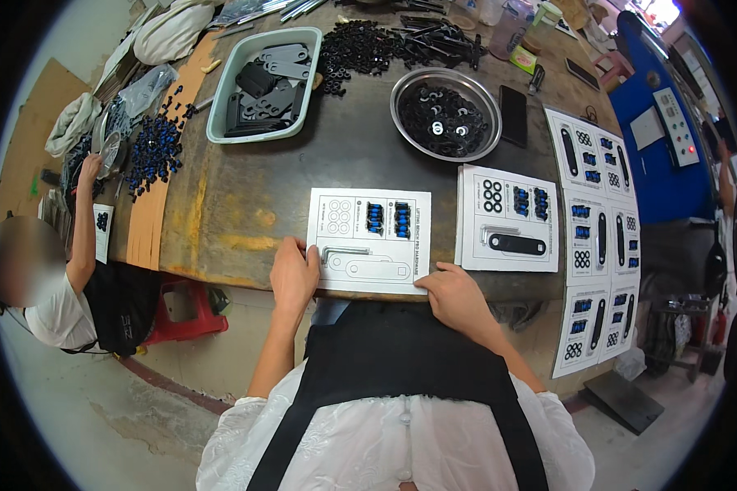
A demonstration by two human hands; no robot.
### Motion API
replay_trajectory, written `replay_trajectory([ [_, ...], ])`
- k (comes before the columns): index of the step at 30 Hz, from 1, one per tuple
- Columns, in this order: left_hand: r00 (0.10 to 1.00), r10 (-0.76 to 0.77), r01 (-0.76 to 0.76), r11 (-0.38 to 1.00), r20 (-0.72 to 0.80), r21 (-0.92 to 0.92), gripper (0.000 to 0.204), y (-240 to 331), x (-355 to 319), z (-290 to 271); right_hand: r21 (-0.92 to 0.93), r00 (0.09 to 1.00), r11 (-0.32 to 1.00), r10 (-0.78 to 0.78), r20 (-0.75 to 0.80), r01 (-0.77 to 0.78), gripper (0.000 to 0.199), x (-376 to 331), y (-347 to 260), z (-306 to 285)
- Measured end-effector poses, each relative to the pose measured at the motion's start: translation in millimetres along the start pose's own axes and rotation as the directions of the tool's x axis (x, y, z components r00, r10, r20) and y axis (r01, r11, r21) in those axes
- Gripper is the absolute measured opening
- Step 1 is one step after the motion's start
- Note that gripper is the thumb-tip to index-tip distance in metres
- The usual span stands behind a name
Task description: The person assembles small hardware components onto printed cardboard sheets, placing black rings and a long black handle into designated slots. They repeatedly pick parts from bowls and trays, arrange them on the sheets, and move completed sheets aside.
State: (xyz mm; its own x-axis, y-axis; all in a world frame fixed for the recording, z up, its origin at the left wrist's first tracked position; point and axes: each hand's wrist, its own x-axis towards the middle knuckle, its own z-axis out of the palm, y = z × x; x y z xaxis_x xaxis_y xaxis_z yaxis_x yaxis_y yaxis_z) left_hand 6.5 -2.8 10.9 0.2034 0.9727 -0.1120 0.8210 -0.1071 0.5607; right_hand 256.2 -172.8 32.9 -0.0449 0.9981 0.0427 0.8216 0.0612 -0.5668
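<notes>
A white printed sheet lies at the near edge of the brown worktable, with two groups of blue parts laid on its upper right. My left hand rests flat on the sheet's lower left corner. My right hand presses its lower right corner at the table edge. Neither hand holds a loose part. Right of it lies a second sheet bearing black rings, blue parts and a black flat bar.
A round metal bowl of black rings and a pale green tub of black plates stand farther back. Several filled sheets line the right side. Another person sits at the left by scattered blue parts. A blue machine stands right.
</notes>
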Motion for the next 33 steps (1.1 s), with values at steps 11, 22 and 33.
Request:
replay_trajectory([
  [11,1.000,0.000,-0.004,0.990,0.030,0.143,0.029,-4.6,19.2,-3.2,-0.125,0.925,0.967,0.169,-0.342,-0.223,0.033,178.5,119.4,-84.3],
  [22,1.000,-0.017,0.017,1.000,-0.021,0.023,0.028,-47.1,20.8,-24.9,-0.161,0.950,0.948,0.242,-0.198,-0.275,0.031,219.2,162.3,-89.5],
  [33,0.998,0.006,-0.004,1.000,-0.066,0.030,0.026,-42.2,27.9,-27.1,-0.170,0.884,0.936,0.217,-0.414,-0.309,0.025,214.2,157.4,-85.3],
])
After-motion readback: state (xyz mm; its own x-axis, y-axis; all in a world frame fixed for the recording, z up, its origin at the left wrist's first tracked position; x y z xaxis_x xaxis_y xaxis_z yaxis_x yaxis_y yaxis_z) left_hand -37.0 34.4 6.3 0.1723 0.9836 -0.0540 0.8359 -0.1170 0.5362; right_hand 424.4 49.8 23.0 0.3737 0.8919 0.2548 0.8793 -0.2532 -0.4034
